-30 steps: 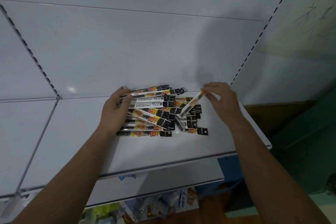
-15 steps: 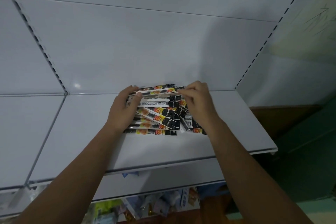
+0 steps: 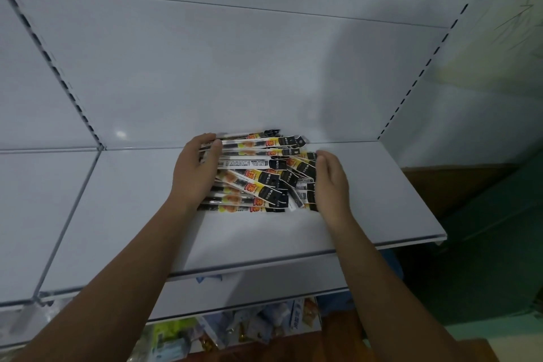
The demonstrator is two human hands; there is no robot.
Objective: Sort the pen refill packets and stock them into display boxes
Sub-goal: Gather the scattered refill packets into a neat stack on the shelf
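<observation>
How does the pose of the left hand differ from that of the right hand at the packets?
The left hand lies over the left ends of the pile of long yellow-and-black plastic pen refill packets, fingers curled round its far edge; the right hand stands on edge, fingers straight. The left hand covers packets; the right hand only touches the pile's right side. Both flank one pile on the flat white shelf.
</observation>
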